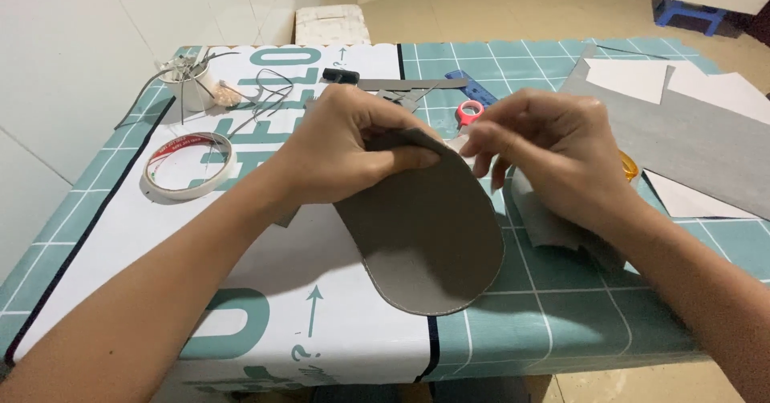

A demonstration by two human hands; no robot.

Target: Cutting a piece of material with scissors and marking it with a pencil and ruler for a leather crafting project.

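Observation:
My left hand (341, 150) grips the top edge of a grey rounded, sole-shaped piece (429, 230) of stiff sheet, thumb pressed on its face. The piece hangs tilted over the table (561, 299), its curved end toward me. My right hand (545, 150) pinches at the piece's upper right rim with fingertips together, seemingly on a thin pale strip there. Under my right wrist lies a grey scrap (545, 222).
A roll of white tape (188, 165) lies at left, with a small white cup (191, 82) of offcuts behind it. Red-handled scissors (469, 113), a blue ruler (473, 89), and large grey sheets (690, 142) with white paper lie at back and right.

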